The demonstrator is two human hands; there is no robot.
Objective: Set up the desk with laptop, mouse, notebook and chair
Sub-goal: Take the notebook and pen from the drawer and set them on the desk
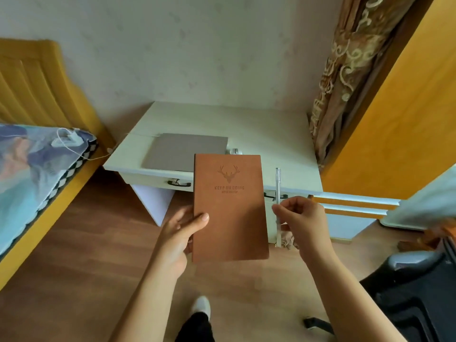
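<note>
Desk [259,134] right bare | laptop [185,151] front-left edge | notebook [229,206] in hand

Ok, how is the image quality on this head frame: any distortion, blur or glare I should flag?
Head view: wide-angle bending shows in the leaning door frame and curtain; soft, even daylight, no hard glare; the notebook lettering is only partly legible; the chair at the lower right edge looks smeared.

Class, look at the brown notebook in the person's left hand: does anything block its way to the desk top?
Nothing visible does. The notebook is held in front of the desk; bare surface lies right of the closed laptop.
</note>
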